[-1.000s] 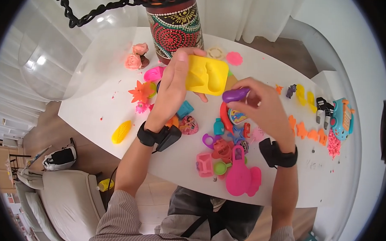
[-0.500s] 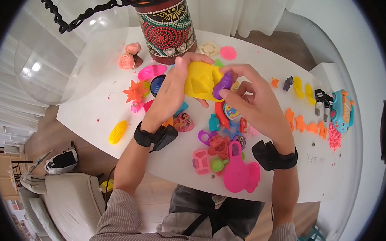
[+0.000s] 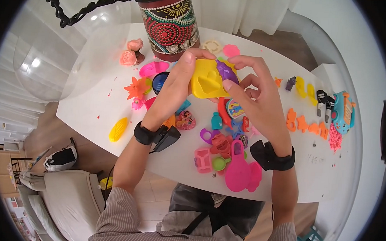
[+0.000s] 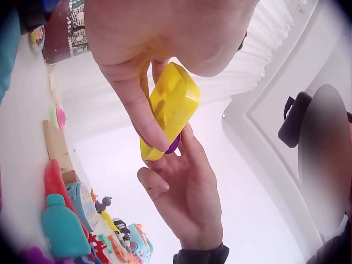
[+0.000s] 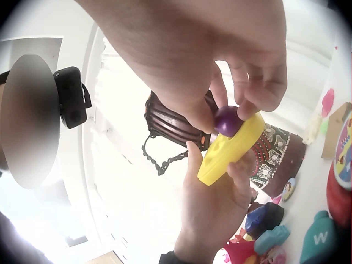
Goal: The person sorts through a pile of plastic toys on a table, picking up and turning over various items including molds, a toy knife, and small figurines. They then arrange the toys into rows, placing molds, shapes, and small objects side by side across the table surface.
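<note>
My left hand (image 3: 176, 83) grips the left side of a yellow mould (image 3: 205, 82) with shaped hollows, held up above the table. A purple toy eggplant (image 3: 225, 71) lies along the mould's right hollow. With thumb and fingers, my right hand (image 3: 260, 102) pinches the eggplant against the mould. In the right wrist view the rounded end of the eggplant (image 5: 227, 122) shows between thumb and fingertip, right at the mould's face. From the left wrist side the mould (image 4: 173, 104) is seen edge-on, hiding most of the eggplant.
A patterned drum (image 3: 169, 29) stands at the back of the white table (image 3: 302, 177). Below my hands lie a pink toy pan (image 3: 238, 174), a teal bottle (image 3: 216, 120) and other toys. Yellow toy corn (image 3: 118, 129) is at left, orange shapes (image 3: 302, 124) at right.
My right hand has brought the eggplant from beside the mould onto its right hollow and turned it to lie along it. The left hand keeps its grip on the mould.
</note>
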### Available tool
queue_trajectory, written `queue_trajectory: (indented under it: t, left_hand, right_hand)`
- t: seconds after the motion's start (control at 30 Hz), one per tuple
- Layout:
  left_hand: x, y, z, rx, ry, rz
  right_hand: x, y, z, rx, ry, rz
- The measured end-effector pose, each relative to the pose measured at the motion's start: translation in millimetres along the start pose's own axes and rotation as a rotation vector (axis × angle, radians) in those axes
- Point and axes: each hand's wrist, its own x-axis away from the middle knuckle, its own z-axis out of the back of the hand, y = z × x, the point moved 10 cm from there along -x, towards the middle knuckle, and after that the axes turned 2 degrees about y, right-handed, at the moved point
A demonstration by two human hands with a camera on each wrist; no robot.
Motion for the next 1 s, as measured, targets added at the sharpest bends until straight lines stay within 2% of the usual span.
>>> queue_trajectory:
  t: [0.27,0.33,0.47,0.53,0.77,0.87,0.93,1.0]
  left_hand:
    - [1.3,2.9,-0.1,-0.053,-0.023,-0.012]
    - [2.0,5.4,-1.0,-0.083,-0.021,-0.020]
    - [2.0,4.6,-1.9,-0.095,-0.051,-0.045]
    - [2.6,8.5,-3.6,-0.174,-0.067,-0.098]
    - [2.3,9.7,-5.5,-0.176,-0.094,-0.113]
    - [2.9,12.4,-7.3,-0.175,-0.093,-0.124]
    - [3.2,10.1,-5.9,-0.100,-0.071,-0.086]
    - [2.8,10.8,-6.7,-0.115,-0.092,-0.108]
  right_hand:
    - [0.1,-6.7,13.3,-0.044,0.005,-0.025]
    - [2.7,2.9,6.9,-0.036,-0.110,-0.153]
    - [4.1,5.4,-0.3,-0.109,-0.198,-0.208]
    - [3.8,7.9,-1.5,-0.131,-0.211,-0.203]
    - [5.4,0.9,-2.2,-0.159,-0.219,-0.175]
    - [5.4,-1.2,-2.8,-0.152,-0.212,-0.131]
    - [5.2,-10.3,-5.9,-0.026,-0.262,0.047]
    - [9.1,-13.5,-7.3,0.025,-0.303,0.013]
